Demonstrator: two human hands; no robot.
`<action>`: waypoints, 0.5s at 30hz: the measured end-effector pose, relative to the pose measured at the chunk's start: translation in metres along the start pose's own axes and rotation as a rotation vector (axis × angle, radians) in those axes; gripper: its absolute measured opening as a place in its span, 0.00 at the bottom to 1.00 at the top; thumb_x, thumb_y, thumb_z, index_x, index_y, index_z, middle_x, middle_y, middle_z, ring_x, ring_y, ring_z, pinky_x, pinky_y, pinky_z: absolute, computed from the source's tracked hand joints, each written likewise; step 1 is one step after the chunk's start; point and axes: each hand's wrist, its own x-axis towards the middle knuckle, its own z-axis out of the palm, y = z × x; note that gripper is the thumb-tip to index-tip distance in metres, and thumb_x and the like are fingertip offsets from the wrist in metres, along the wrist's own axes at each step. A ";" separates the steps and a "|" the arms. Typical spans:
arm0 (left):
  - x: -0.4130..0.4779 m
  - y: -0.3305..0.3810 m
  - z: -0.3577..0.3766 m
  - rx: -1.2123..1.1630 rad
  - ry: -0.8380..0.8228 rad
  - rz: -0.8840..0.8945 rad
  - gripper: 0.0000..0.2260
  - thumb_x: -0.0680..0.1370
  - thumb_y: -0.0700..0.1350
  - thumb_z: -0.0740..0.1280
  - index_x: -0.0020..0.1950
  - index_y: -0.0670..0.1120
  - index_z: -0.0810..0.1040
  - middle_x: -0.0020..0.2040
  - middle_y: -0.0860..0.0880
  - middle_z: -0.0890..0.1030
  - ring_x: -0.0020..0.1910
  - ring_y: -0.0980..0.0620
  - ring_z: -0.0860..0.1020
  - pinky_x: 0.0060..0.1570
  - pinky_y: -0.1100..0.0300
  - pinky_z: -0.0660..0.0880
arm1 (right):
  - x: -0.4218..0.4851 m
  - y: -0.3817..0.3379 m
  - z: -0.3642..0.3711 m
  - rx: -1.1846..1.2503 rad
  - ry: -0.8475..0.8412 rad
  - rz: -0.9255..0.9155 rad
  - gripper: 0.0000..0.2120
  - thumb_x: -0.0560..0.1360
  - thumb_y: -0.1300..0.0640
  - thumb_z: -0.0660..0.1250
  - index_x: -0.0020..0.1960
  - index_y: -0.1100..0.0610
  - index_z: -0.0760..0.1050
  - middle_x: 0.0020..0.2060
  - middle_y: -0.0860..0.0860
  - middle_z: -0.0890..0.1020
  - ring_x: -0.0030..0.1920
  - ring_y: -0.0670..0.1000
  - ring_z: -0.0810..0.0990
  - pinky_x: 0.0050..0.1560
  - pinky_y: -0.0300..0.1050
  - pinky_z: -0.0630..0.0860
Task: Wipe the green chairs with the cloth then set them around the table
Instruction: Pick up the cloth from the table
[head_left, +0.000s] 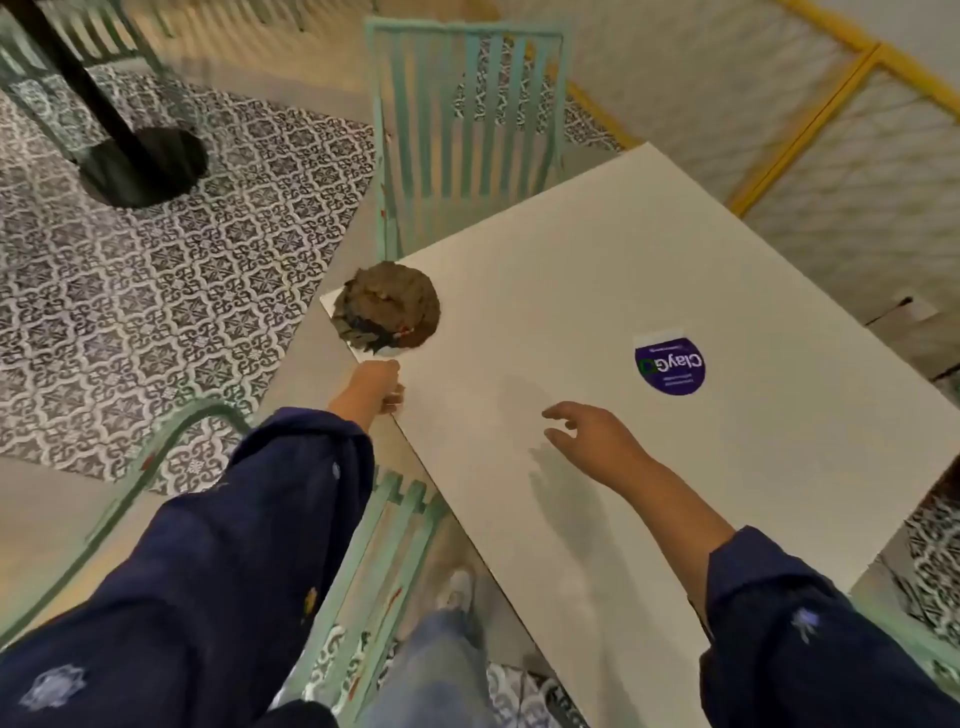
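Crumpled cloth (387, 307) lies on the white table (597, 291) corner, left hand (375, 385) just beside it.

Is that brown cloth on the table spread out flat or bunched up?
Bunched up. The cloth sits as a rounded, crumpled heap at the table corner, neither hand touching it.

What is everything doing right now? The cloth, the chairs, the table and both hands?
Cloth: bunched up, lying on the table corner, nobody holding it.
Table: white top, purple sticker on it.
Far green chair: upright, tucked against the table's far edge.
Near green chair: beside the table's near edge, under the left arm.
Left hand: closed, at the table edge near the cloth.
Right hand: open, empty, above the table.
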 end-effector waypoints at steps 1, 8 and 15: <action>0.006 0.006 0.000 -0.009 0.017 -0.023 0.17 0.80 0.45 0.56 0.66 0.39 0.67 0.35 0.45 0.74 0.30 0.50 0.72 0.28 0.59 0.72 | 0.006 0.000 -0.003 0.003 0.002 0.013 0.16 0.78 0.51 0.62 0.65 0.51 0.73 0.64 0.48 0.77 0.62 0.50 0.75 0.57 0.40 0.69; 0.065 0.026 0.012 -0.157 0.013 -0.075 0.17 0.81 0.51 0.55 0.38 0.42 0.69 0.24 0.47 0.74 0.20 0.51 0.71 0.19 0.66 0.69 | 0.031 0.010 -0.008 0.017 -0.002 0.049 0.16 0.78 0.53 0.62 0.65 0.52 0.72 0.64 0.50 0.76 0.62 0.50 0.75 0.56 0.38 0.67; 0.027 0.049 0.026 0.019 0.162 0.229 0.07 0.79 0.46 0.56 0.43 0.47 0.69 0.35 0.51 0.70 0.31 0.55 0.67 0.43 0.56 0.70 | 0.033 0.012 -0.001 0.154 0.022 0.078 0.15 0.78 0.53 0.63 0.64 0.52 0.74 0.62 0.50 0.78 0.60 0.50 0.77 0.57 0.39 0.70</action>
